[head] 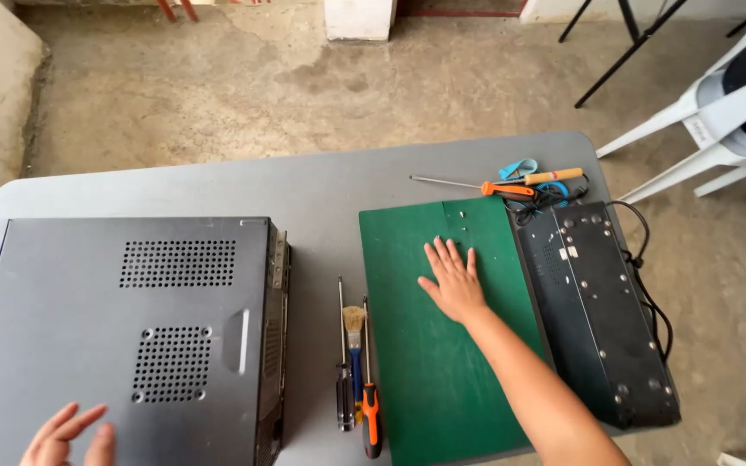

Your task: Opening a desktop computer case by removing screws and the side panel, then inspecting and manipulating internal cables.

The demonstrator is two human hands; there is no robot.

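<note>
My right hand (pixel 452 280) lies flat, fingers spread, on a green mat (pixel 429 371) in the middle of a grey table (pixel 321 185). My left hand (pixel 66 438) hovers open over the near corner of a large grey computer case (pixel 123 332) lying on its side at the left. Neither hand holds anything. A black flat electronic box (pixel 596 306) with a cable lies right of the mat. Small screws (pixel 459 211) rest near the mat's far edge.
Between case and mat lie two screwdrivers (pixel 371 406) and a small brush (pixel 354 332). More screwdrivers and scissors (pixel 528 183) sit at the table's far right. A white plastic chair (pixel 718 129) with a seated person stands at the right on a concrete floor.
</note>
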